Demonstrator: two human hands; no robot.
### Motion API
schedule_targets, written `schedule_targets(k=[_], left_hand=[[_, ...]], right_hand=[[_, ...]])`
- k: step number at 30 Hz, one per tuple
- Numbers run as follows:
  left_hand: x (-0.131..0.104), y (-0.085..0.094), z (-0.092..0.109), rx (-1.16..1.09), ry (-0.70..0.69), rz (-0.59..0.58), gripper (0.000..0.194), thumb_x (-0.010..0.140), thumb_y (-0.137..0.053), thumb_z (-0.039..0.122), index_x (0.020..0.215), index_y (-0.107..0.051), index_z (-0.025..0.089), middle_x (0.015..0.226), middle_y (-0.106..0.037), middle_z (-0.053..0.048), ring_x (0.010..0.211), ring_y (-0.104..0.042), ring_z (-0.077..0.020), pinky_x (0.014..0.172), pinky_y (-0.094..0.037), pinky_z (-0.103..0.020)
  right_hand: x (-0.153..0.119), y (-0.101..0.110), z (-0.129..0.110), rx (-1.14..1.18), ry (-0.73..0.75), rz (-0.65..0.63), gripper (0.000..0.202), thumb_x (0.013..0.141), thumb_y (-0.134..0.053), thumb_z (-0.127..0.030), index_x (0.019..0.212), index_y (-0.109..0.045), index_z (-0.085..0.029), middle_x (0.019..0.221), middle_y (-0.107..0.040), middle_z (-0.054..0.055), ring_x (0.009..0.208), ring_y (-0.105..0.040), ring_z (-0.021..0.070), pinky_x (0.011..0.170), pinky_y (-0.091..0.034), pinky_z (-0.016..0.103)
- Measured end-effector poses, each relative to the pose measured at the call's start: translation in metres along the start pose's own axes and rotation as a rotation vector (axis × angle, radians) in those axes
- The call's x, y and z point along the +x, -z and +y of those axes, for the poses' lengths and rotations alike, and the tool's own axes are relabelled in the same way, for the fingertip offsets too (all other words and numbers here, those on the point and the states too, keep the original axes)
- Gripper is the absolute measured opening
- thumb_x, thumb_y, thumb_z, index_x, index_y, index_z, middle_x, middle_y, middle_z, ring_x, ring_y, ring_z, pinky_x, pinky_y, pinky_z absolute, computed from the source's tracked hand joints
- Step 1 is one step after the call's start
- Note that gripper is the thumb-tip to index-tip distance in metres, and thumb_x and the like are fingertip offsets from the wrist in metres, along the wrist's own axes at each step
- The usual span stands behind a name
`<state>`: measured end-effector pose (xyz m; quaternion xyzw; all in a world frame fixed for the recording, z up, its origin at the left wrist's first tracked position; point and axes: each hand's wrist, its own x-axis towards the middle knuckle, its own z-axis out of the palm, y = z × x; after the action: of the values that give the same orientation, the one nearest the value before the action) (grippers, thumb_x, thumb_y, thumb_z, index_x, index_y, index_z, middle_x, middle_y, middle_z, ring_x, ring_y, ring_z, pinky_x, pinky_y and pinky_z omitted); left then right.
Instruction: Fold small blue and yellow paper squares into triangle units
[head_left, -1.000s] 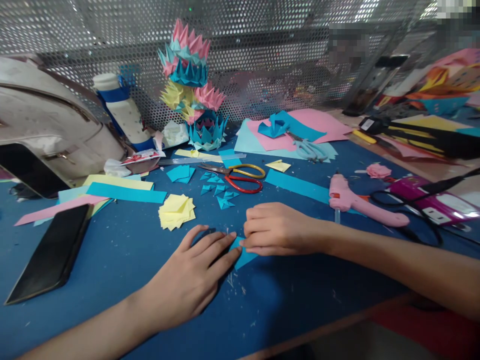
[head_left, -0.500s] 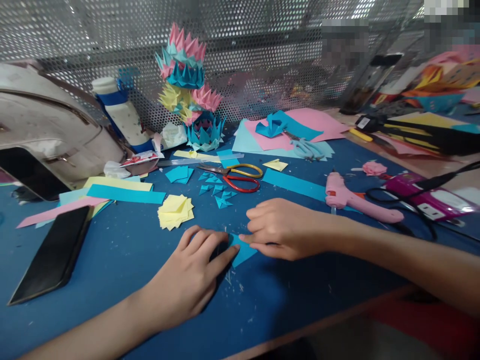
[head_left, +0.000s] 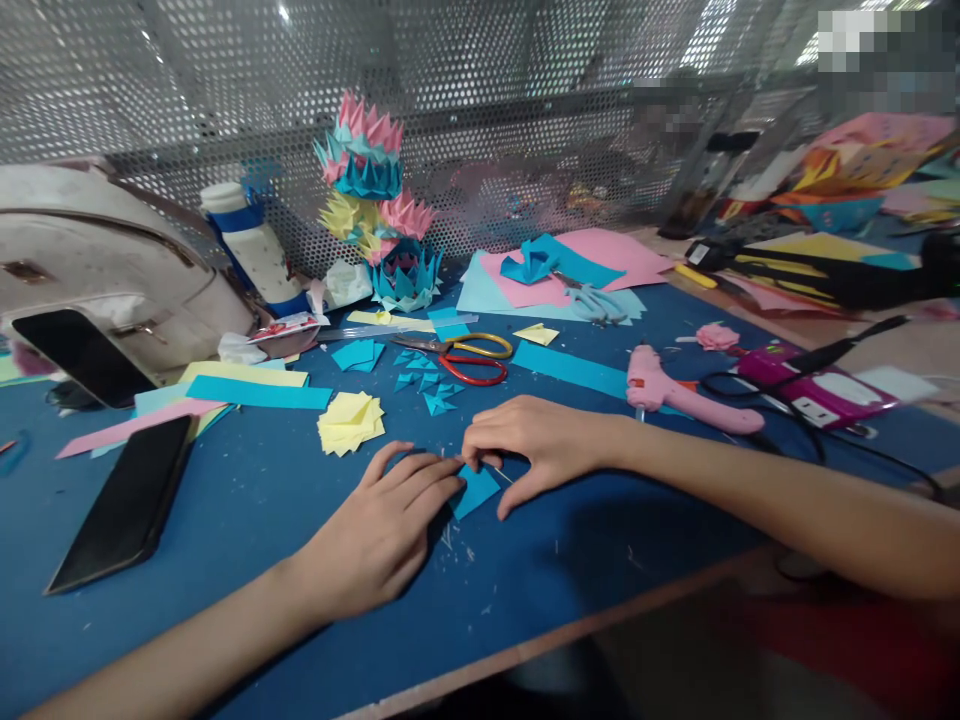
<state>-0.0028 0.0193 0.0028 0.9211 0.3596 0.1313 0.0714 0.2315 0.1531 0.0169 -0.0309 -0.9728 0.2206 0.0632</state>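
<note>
A small piece of folded blue paper (head_left: 478,491) lies on the blue tabletop between my two hands. My left hand (head_left: 386,515) rests on its left side, fingers together and tips holding the paper down. From the right, my right hand (head_left: 536,440) reaches over the paper's far edge; its fingers are bent down there, while the thumb points away, apart from the paper. Beyond them lie several small blue folded triangles (head_left: 437,401) and a stack of yellow paper pieces (head_left: 350,423). Scissors (head_left: 474,360) with one yellow and one red handle rest just behind.
Paper strips (head_left: 259,391) and a dark phone (head_left: 124,505) lie at left. A pink glue gun (head_left: 694,398) and a purple power strip (head_left: 814,385) with cables are at right. A tiered paper model (head_left: 367,150) and a bottle (head_left: 255,250) stand before the perforated metal panel (head_left: 480,60).
My right thumb has swung away from the paper, and the right fingers have moved to its far edge. My left fingers have flattened along its left side. The camera view has shifted slightly.
</note>
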Motion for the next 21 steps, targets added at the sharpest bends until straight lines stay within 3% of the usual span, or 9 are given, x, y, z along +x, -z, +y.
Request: schedule_targets(k=[4,9,16,21], left_hand=[[-0.001,0.0,0.001,0.014,0.01,0.009,0.051,0.09,-0.04,0.004,0.14,-0.045,0.013,0.144,-0.054,-0.014,0.134,-0.046,-0.0254,0.115,-0.026,-0.055],[-0.002,-0.002,0.001,0.046,0.007,0.042,0.049,0.092,-0.041,0.007,0.139,-0.048,0.015,0.139,-0.057,-0.013,0.129,-0.05,-0.0265,0.115,-0.027,-0.055],[-0.004,-0.004,0.004,0.089,0.007,0.078,0.043,0.096,-0.04,0.009,0.138,-0.051,0.014,0.123,-0.064,-0.011,0.115,-0.056,-0.026,0.114,-0.025,-0.057],[-0.004,-0.004,0.005,0.133,-0.015,0.105,0.04,0.097,-0.04,0.009,0.135,-0.054,0.011,0.127,-0.063,-0.009,0.118,-0.054,-0.0249,0.116,-0.02,-0.051]], right_hand=[[-0.003,0.0,0.004,-0.001,0.119,0.058,0.019,0.097,-0.061,-0.037,0.105,-0.066,-0.02,0.075,-0.065,-0.002,0.068,-0.058,0.0108,0.065,-0.037,0.024],[-0.003,0.0,0.006,0.045,0.148,0.153,0.018,0.1,-0.052,-0.022,0.099,-0.069,-0.016,0.092,-0.072,0.006,0.081,-0.063,0.0132,0.073,-0.043,0.024],[0.004,-0.007,-0.004,0.136,-0.076,0.235,0.015,0.095,-0.061,-0.028,0.094,-0.067,-0.014,0.089,-0.066,0.005,0.082,-0.059,0.0146,0.076,-0.047,0.026],[0.007,-0.015,-0.01,0.205,-0.231,0.321,0.018,0.087,-0.063,-0.011,0.104,-0.068,-0.016,0.091,-0.067,0.002,0.076,-0.061,0.0107,0.068,-0.047,0.022]])
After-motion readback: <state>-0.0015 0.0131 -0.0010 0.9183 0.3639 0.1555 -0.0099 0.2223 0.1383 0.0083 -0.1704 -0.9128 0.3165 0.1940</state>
